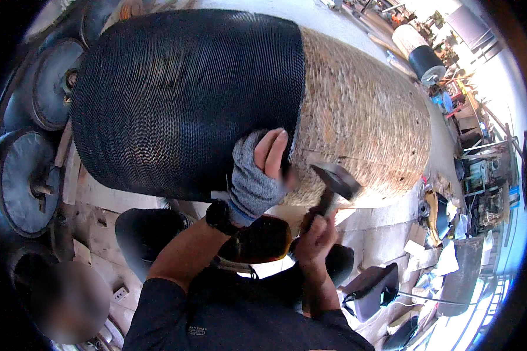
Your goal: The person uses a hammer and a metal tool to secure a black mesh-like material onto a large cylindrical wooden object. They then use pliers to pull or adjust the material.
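A large cylinder lies on its side in front of me. Black, finely ridged covering [181, 99] wraps its left part; the right part is a rough tan surface [363, 111] with small dark holes. At the border between them is my left hand [256, 178], in a grey glove that leaves fingertips bare. Its fingers are curled against the cylinder, and whatever they pinch is blurred. My right hand [320, 238] grips the handle of a hammer [338, 181]. The hammer's dark metal head stands close to the tan surface, right of my left hand.
Dark round drums [26, 181] line the left side. A smaller cylinder [425, 62], part pale and part black, lies at the far right. Nearer on the right are a dark box-like bag [372, 291] and clutter with sheets and cables. A power socket [121, 293] lies at lower left.
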Action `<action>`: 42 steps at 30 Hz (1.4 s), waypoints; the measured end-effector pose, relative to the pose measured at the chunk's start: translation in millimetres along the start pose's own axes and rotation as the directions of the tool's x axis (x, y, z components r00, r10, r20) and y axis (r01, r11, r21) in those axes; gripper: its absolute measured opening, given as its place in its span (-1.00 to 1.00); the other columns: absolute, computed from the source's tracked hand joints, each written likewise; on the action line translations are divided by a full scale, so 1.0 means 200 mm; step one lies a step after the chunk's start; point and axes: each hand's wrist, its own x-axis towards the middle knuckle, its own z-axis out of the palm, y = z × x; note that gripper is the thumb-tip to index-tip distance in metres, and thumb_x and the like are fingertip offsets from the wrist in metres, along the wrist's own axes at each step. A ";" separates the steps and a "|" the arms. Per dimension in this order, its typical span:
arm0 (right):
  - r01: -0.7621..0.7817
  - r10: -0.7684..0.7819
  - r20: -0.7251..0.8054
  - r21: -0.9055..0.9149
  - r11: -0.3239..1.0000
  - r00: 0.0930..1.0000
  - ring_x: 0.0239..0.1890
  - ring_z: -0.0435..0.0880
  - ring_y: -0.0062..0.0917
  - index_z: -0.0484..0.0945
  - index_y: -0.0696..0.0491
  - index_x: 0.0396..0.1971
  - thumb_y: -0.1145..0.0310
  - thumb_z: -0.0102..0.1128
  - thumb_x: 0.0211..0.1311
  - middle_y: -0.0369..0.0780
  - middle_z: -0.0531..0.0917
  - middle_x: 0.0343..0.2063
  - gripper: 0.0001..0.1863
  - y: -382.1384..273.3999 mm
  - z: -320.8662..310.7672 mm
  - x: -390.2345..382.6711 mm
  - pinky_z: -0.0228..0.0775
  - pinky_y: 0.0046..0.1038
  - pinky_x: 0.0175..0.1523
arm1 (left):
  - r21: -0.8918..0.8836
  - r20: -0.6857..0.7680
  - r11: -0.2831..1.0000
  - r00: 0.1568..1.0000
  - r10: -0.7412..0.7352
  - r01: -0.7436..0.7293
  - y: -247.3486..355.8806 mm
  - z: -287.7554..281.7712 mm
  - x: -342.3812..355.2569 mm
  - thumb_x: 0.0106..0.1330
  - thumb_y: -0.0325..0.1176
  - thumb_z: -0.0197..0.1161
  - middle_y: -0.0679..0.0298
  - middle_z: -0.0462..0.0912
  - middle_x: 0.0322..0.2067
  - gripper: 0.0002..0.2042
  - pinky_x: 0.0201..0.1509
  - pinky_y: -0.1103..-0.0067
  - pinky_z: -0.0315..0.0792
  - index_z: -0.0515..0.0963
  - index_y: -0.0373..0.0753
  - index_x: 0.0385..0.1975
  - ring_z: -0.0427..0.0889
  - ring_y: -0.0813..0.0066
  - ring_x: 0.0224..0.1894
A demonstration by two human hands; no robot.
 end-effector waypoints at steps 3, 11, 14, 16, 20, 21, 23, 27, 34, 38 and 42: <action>0.288 -0.271 -0.147 0.102 0.952 0.951 -0.55 0.45 -0.49 0.44 0.18 -0.27 0.18 0.02 0.35 -0.28 0.45 -0.61 -0.68 0.00 -0.01 -0.01 0.35 -0.40 -0.37 | -0.053 0.026 0.999 1.000 -0.014 0.015 0.00 -0.01 -0.02 -0.06 -0.30 0.45 -0.01 0.31 0.27 -0.07 0.32 0.12 0.18 0.11 -0.35 0.38 0.34 -0.01 0.26; 0.035 -0.029 0.047 -0.134 0.990 0.998 -0.62 0.50 -0.35 0.42 0.18 -0.31 0.39 -0.06 0.38 -0.20 0.55 -0.58 -0.84 -0.10 -0.01 0.00 0.35 -0.33 -0.49 | -0.050 0.019 0.999 1.000 -0.001 0.002 -0.01 -0.04 -0.01 -0.04 -0.28 0.44 -0.01 0.33 0.25 -0.12 0.33 0.12 0.18 0.17 -0.35 0.35 0.35 -0.02 0.24; 0.334 -0.322 -0.137 0.082 0.939 0.937 -0.54 0.48 -0.50 0.42 0.18 -0.30 0.17 -0.07 0.42 -0.20 0.46 -0.61 -0.67 0.00 -0.02 -0.02 0.29 -0.44 -0.48 | -0.082 -0.007 0.997 1.000 -0.002 0.001 0.00 -0.01 0.00 -0.03 -0.28 0.44 -0.02 0.34 0.24 -0.13 0.33 0.12 0.19 0.18 -0.35 0.34 0.35 -0.02 0.23; 0.412 -0.407 0.084 -0.312 0.856 0.909 -0.53 0.49 -0.48 0.41 0.17 -0.26 0.16 -0.05 0.41 -0.14 0.45 -0.62 -0.68 0.03 -0.02 0.06 0.31 -0.39 -0.46 | -0.096 -0.032 0.995 0.999 0.013 -0.016 -0.01 0.01 0.00 -0.02 -0.26 0.43 -0.02 0.34 0.24 -0.13 0.33 0.12 0.19 0.18 -0.35 0.34 0.36 -0.02 0.23; 0.067 -0.030 0.111 -0.346 0.936 0.993 -0.59 0.57 -0.33 0.42 0.18 -0.23 0.33 0.00 0.39 -0.10 0.54 -0.59 -0.81 -0.05 0.02 0.02 0.40 -0.28 -0.44 | -0.060 0.004 0.998 1.000 0.002 -0.002 -0.02 -0.03 0.03 -0.02 -0.28 0.44 -0.02 0.34 0.24 -0.13 0.33 0.13 0.19 0.17 -0.34 0.34 0.36 -0.01 0.23; 0.036 -0.007 0.111 -0.263 0.964 0.994 -0.60 0.57 -0.32 0.43 0.18 -0.23 0.32 -0.01 0.40 -0.11 0.56 -0.59 -0.80 -0.07 -0.01 -0.01 0.41 -0.28 -0.44 | -0.069 0.007 0.998 1.000 -0.006 0.007 -0.01 -0.02 0.02 -0.04 -0.30 0.44 -0.02 0.34 0.24 -0.12 0.33 0.13 0.19 0.17 -0.34 0.34 0.35 -0.01 0.24; 0.040 -0.042 -0.008 -0.143 0.989 0.999 -0.55 0.60 -0.34 0.48 0.16 -0.18 0.21 -0.02 0.43 -0.14 0.57 -0.53 -0.71 -0.12 -0.03 -0.04 0.46 -0.36 -0.43 | -0.072 0.017 0.997 1.000 -0.027 0.028 -0.01 -0.02 0.00 -0.06 -0.32 0.45 -0.02 0.34 0.24 -0.11 0.33 0.13 0.20 0.17 -0.34 0.34 0.35 0.00 0.24; 0.179 -0.117 0.149 -0.523 0.833 0.982 -0.36 0.60 -0.02 0.46 0.13 -0.21 0.20 0.09 0.37 0.06 0.59 -0.33 -0.73 -0.05 -0.03 0.03 0.52 -0.14 -0.15 | -0.079 0.015 0.997 1.000 -0.015 0.017 -0.01 -0.03 0.02 -0.07 -0.33 0.46 -0.01 0.34 0.24 -0.11 0.32 0.13 0.20 0.17 -0.34 0.35 0.35 0.00 0.25; 0.108 -0.114 -0.152 -0.049 0.993 0.982 -0.54 0.43 -0.74 0.44 0.16 -0.28 0.20 -0.06 0.46 -0.29 0.51 -0.45 -0.70 -0.09 -0.01 -0.04 0.30 -0.58 -0.49 | -0.060 0.063 0.998 0.998 -0.016 0.020 0.00 -0.05 0.02 -0.10 -0.31 0.48 -0.02 0.32 0.26 -0.07 0.31 0.13 0.21 0.16 -0.34 0.35 0.34 -0.01 0.25; 0.169 -0.134 0.105 -0.509 0.844 0.985 -0.57 0.51 -0.44 0.43 0.24 -0.24 0.22 -0.06 0.46 -0.06 0.49 -0.50 -0.67 -0.02 0.00 0.03 0.38 -0.36 -0.46 | -0.065 0.039 0.998 0.999 -0.009 0.012 0.00 -0.04 0.02 -0.09 -0.29 0.47 -0.02 0.32 0.26 -0.08 0.31 0.12 0.21 0.16 -0.34 0.35 0.35 -0.02 0.24; 0.141 -0.141 0.021 -0.282 0.949 0.990 -0.56 0.55 -0.40 0.49 0.27 -0.21 0.31 -0.13 0.42 -0.11 0.55 -0.56 -0.69 -0.15 -0.02 0.02 0.37 -0.33 -0.45 | -0.041 0.068 0.999 0.998 0.001 0.002 0.00 -0.04 0.04 -0.05 -0.28 0.45 -0.02 0.32 0.25 -0.07 0.32 0.13 0.21 0.11 -0.34 0.37 0.35 -0.02 0.23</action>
